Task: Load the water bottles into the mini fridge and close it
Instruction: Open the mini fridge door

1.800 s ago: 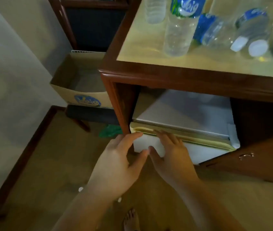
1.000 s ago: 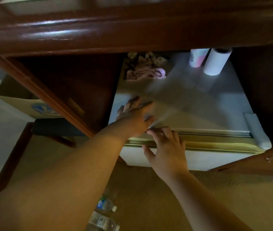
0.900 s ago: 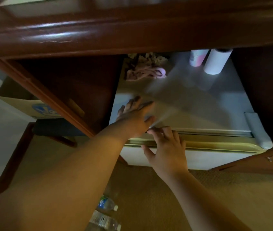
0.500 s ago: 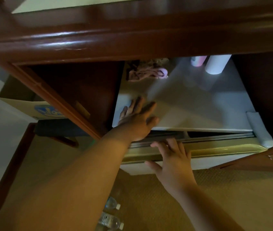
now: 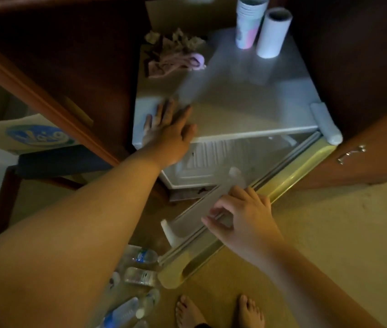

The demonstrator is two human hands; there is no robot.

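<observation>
The white mini fridge (image 5: 247, 100) sits inside a dark wooden cabinet. Its door (image 5: 289, 171), with a yellowish top edge, stands swung out to the right and shows the white interior (image 5: 211, 159). My left hand (image 5: 169, 129) rests flat on the fridge's top front-left corner, fingers straight. My right hand (image 5: 242, 214) grips the top of the door near its free end, fingers curled over the inner door shelf. Several clear water bottles (image 5: 140, 275) with blue labels lie on the floor below the door's free end.
On the fridge top stand a stack of paper cups (image 5: 249, 22) and a white roll (image 5: 273, 34), with crumpled pinkish cloth (image 5: 176, 60) at the back left. A wooden cabinet door (image 5: 365, 147) with a metal handle stands right. A cardboard box (image 5: 29, 136) sits left. My bare feet (image 5: 221, 311) are below.
The fridge door has swung from a narrow gap to wide open, my right hand moving out with it. My left hand stays on the fridge top. The view has tilted down.
</observation>
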